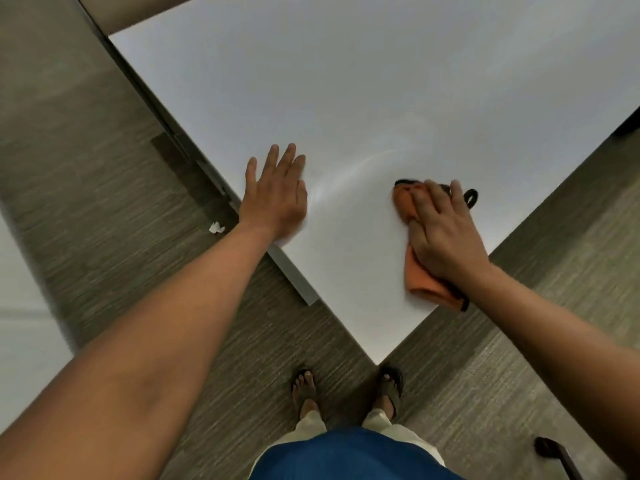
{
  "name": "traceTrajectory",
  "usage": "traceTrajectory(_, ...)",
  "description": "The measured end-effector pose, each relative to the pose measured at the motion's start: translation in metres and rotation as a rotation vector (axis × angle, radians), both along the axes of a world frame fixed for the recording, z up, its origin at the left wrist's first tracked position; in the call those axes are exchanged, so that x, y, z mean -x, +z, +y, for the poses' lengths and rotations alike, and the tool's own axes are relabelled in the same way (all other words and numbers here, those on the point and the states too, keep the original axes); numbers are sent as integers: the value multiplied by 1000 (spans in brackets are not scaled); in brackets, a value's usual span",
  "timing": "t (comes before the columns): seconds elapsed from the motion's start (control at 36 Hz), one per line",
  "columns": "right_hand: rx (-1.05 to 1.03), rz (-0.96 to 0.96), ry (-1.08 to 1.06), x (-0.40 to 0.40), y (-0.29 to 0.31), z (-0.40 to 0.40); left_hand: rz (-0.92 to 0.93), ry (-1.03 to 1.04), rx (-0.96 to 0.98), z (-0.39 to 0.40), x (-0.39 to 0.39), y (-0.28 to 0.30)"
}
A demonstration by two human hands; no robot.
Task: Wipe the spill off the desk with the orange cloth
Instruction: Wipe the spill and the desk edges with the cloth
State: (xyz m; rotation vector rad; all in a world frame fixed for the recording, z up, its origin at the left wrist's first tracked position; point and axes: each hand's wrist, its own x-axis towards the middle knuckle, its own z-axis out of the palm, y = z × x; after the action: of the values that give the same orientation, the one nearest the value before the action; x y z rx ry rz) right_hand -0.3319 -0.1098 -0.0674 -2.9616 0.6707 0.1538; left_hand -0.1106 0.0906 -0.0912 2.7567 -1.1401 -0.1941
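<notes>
One white desk [363, 81], seen corner-on, fills the upper frame with wide bare surface beyond the hands, and on it lies one orange cloth [420, 284] near the right edge, close to the near corner — a faint curved smear [363, 164] runs between the two hands. The right hand [445, 233] presses flat on the cloth, fingers extended over its far end so orange shows past the fingertips and behind the wrist. The left hand [275, 195] rests open, fingers spread, at the desk's left edge; one scrap of white paper [216, 227] lies on the carpet [104, 202].

Orange cloth [420, 278] (black-edged), white desk [346, 98], grey striped floor [104, 202]
</notes>
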Motion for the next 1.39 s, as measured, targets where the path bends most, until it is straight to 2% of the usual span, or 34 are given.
traceTrajectory(0.08,-36,-151,-56,-31,0,-10,-12,-1,-5,1,0,-3)
traceTrajectory(0.17,-30,-203,-63,-60,-1,-15,-20,3,1,1,1,-5)
traceTrajectory(0.28,-49,-154,-87,-97,-3,-23,-19,3,12,0,0,-5)
traceTrajectory(0.44,-51,-169,27,-137,-2,-21,-3,0,59,-1,-1,-5)
traceTrajectory(0.64,-152,-97,39,-179,0,2,36,72,272,6,-5,1)
traceTrajectory(0.81,-138,-43,255,-199,5,48,70,205,295,38,-33,-4)
traceTrajectory(0.94,-163,-77,388,-188,4,89,203,173,416,53,-45,-4)
traceTrajectory(1.08,-164,-127,452,-153,4,120,262,183,427,55,-44,-1)
traceTrajectory(1.25,-200,-164,424,-113,4,132,196,170,319,49,-39,0)
traceTrajectory(1.39,-202,-120,392,-82,0,132,168,161,201,44,-35,8)
